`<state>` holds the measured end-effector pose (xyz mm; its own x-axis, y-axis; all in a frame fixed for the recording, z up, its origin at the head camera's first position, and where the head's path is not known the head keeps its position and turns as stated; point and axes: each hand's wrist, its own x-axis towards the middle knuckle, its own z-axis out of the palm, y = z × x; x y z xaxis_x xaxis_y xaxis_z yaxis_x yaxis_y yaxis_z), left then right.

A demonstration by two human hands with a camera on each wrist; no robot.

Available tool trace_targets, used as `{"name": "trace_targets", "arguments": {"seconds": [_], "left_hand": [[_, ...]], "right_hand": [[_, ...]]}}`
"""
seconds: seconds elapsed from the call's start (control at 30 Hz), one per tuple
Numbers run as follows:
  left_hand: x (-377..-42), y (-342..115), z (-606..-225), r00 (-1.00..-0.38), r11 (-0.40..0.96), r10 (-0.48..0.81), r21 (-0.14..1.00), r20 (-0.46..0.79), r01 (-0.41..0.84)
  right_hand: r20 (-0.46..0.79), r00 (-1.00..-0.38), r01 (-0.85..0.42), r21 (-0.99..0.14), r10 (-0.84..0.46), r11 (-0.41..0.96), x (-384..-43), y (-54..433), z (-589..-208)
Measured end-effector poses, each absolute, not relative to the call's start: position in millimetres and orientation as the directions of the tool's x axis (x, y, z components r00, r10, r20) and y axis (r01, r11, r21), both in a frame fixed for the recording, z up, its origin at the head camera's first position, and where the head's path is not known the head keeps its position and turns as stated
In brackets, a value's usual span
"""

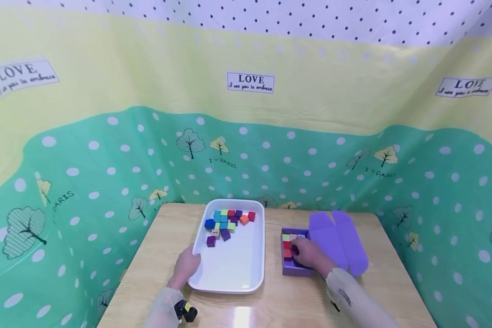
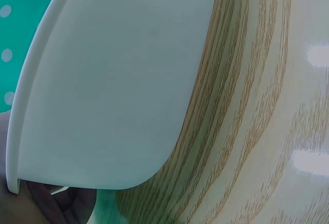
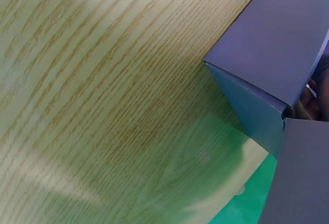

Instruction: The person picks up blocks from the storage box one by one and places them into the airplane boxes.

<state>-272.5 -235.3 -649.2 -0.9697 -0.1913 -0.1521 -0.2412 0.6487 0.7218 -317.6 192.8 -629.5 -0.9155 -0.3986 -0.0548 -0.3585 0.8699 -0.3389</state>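
Observation:
A white plastic tray [image 1: 229, 273] lies on the table, with several coloured cubes [image 1: 223, 219] grouped toward its far end. My left hand [image 1: 187, 264] grips the tray's left rim. From the left wrist, the tray's side wall [image 2: 113, 90] fills much of the view, and fingers [image 2: 77, 206] curl under the rim at the lower left. On the right stands an open purple box [image 1: 297, 270] with several cubes inside, including red ones [image 1: 287, 254]. My right hand [image 1: 308, 253] reaches into it, fingers bent down; its fingertips are hidden, so any held cube cannot be made out.
The box's purple lid [image 1: 332, 241] is folded back to the right, beneath the right forearm. A wooden table [image 1: 270, 305] carries both containers. Green and yellow printed curtain [image 1: 246, 155] encloses the table at the back and sides.

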Motion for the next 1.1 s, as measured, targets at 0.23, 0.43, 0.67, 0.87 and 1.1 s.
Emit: {"name": "trace_targets", "arguments": {"seconds": [0.23,0.43,0.67,0.87,1.1], "left_hand": [[-273,-235,-649,-0.972,0.648,-0.187,0.726,-0.140,-0.229],[-274,-236,-645,-0.972,0.649,-0.187,0.725,-0.142,-0.231],[-275,-238,-649,-0.981,0.680,-0.181,0.711,-0.075,-0.180],[-273,-238,-652,-0.984,0.690,-0.170,0.707,-0.050,-0.155],[-270,-236,-651,-0.982,0.679,-0.177,0.713,-0.069,-0.173]], "right_hand": [[-0.010,-0.907,-0.387,-0.376,-0.422,0.842,-317,184,-624],[0.108,-0.886,-0.461,-0.325,-0.452,0.826,-318,159,-606],[0.145,-0.862,-0.506,-0.315,-0.487,0.803,-326,118,-586],[0.078,-0.828,-0.546,-0.332,-0.555,0.769,-331,80,-580],[-0.010,-0.829,-0.513,-0.383,-0.559,0.768,-336,40,-573]]}}
